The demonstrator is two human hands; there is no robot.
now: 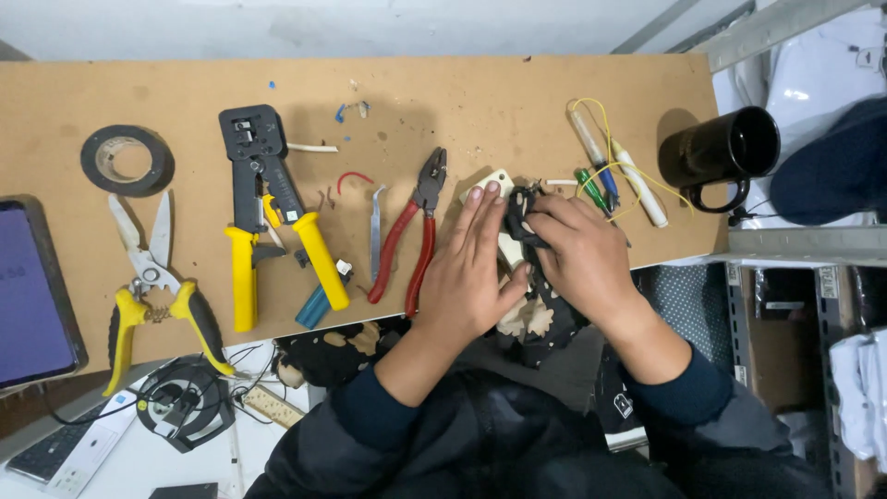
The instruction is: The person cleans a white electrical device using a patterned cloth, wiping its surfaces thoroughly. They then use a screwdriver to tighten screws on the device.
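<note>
pressing flat with fingers spread, the left hand [471,268] pins a cream wall plate [506,242] at frame centre while the right hand [577,249] pinches a black part [519,214], red pliers [413,231] just left.

A cream-coloured flat plate [504,217] lies near the desk's front edge, mostly covered; a small black part [519,214] sits against its top, partly hidden.

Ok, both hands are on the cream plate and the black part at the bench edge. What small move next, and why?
Probably keep the left hand flat on the cream plate and ease the black part round with the right hand. The plate sits close to the bench edge and the right fingers cover most of the part, so what it is stays unclear.
</note>
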